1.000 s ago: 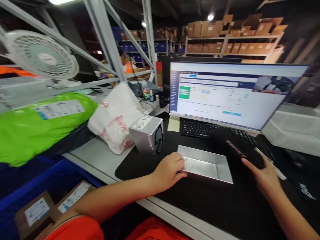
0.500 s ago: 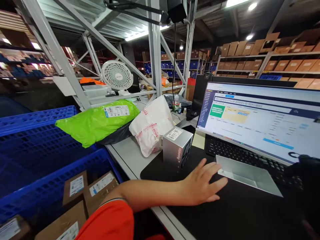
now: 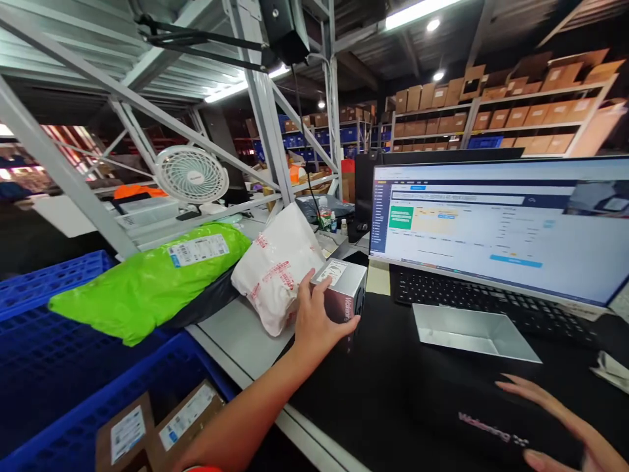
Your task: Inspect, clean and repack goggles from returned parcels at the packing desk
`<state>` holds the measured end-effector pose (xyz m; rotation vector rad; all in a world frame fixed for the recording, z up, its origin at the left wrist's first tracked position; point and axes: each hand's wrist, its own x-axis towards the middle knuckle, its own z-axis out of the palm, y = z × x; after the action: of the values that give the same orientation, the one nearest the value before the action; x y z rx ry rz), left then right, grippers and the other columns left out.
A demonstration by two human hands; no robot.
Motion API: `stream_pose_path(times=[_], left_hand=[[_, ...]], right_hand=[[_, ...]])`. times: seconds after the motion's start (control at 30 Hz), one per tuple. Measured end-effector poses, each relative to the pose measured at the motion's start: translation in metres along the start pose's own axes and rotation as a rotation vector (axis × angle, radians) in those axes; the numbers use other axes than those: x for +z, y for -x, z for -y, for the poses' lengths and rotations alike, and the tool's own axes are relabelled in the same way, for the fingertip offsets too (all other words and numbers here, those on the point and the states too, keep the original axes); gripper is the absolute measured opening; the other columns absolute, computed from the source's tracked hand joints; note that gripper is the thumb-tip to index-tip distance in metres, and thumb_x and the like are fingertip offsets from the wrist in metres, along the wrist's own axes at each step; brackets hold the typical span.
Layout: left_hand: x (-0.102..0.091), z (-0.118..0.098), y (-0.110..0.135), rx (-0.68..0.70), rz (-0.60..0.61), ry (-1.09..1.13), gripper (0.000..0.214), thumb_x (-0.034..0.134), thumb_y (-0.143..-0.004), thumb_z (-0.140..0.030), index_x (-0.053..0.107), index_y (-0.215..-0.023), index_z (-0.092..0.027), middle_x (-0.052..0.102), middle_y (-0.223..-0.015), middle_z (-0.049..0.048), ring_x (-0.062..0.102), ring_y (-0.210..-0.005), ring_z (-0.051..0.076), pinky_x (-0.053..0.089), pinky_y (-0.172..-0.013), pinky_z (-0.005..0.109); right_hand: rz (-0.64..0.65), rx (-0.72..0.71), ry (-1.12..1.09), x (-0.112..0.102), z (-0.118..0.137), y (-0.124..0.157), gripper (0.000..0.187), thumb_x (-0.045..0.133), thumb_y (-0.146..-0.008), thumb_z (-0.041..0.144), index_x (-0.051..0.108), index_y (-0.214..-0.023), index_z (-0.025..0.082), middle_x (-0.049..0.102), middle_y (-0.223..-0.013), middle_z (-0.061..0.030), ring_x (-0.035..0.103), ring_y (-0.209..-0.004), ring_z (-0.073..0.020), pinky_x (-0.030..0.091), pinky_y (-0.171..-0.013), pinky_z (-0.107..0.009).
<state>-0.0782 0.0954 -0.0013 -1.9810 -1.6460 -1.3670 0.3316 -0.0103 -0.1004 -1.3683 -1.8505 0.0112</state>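
Observation:
My left hand (image 3: pixel 319 321) is at the small silver box (image 3: pixel 351 282), which stands upright on the black mat (image 3: pixel 373 393). Its fingers lie along the box's left side and top, and the thumb is across the front near the right edge. At lower right, my right hand (image 3: pixel 565 419) curves around a dark box with pink lettering (image 3: pixel 491 429), thumb on the near side and fingers on the far side. The dark box's outline blends into the mat. Between the hands and the keyboard lies a shallow silver tray (image 3: pixel 476 333), its hollow side up.
A white plastic bag (image 3: pixel 278 269) and a green parcel (image 3: pixel 152 282) lie left of the silver box. Behind the tray stand a keyboard (image 3: pixel 486 305) and a monitor (image 3: pixel 491 229). Blue crates (image 3: pixel 162 373) with labelled cartons (image 3: pixel 128 432) sit below left. A fan (image 3: pixel 191 176) stands behind.
My left hand has moved left from beside the tray onto the silver box. My right hand and the pink-lettered dark box have come into clear view. The camera view has turned right.

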Motion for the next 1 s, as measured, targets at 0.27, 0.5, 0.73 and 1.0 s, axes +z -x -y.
stream_pose_path(times=[0.27, 0.5, 0.73, 1.0], left_hand=[[0.029, -0.015, -0.014, 0.113, -0.126, 0.093, 0.098, 0.095, -0.051, -0.036, 0.038, -0.129, -0.02, 0.043, -0.138, 0.0182, 0.048, -0.132, 0.038, 0.048, -0.107, 0.059], [0.044, -0.017, -0.012, 0.103, -0.046, 0.098, 0.115, 0.093, -0.059, -0.042, 0.024, -0.148, -0.018, 0.043, -0.142, 0.0206, 0.045, -0.137, 0.04, 0.049, -0.107, 0.057], [0.041, -0.017, -0.003, 0.119, -0.056, 0.074, 0.121, 0.089, -0.062, -0.054, 0.02, -0.154, -0.016, 0.021, -0.157, 0.0287, 0.026, -0.148, 0.05, 0.035, -0.113, 0.07], [0.042, -0.066, 0.098, 0.539, 0.547, 0.732, 0.097, 0.076, -0.072, -0.065, 0.035, -0.147, -0.02, 0.06, -0.132, 0.0173, 0.063, -0.12, 0.03, 0.053, -0.104, 0.046]], right_hand=[[-0.03, -0.073, 0.143, 0.023, 0.01, -0.002, 0.056, 0.067, -0.088, 0.053, 0.057, -0.139, 0.033, 0.052, -0.147, -0.0086, 0.063, -0.125, -0.0345, 0.06, -0.098, -0.048], [0.063, -0.139, 0.157, 0.025, 0.019, -0.004, 0.057, 0.067, -0.091, 0.043, 0.05, -0.145, 0.033, 0.047, -0.151, -0.0102, 0.058, -0.131, -0.0338, 0.059, -0.098, -0.048], [-0.196, -0.208, 0.128, -0.007, 0.041, -0.003, 0.049, 0.075, -0.084, 0.038, 0.055, -0.127, 0.029, 0.051, -0.144, -0.0119, 0.06, -0.125, -0.0367, 0.056, -0.096, -0.056], [-0.585, 0.104, 0.062, -0.006, 0.053, -0.013, 0.062, 0.086, -0.067, 0.057, 0.052, -0.104, 0.021, 0.057, -0.133, -0.0203, 0.06, -0.12, -0.0415, 0.048, -0.098, -0.059]])
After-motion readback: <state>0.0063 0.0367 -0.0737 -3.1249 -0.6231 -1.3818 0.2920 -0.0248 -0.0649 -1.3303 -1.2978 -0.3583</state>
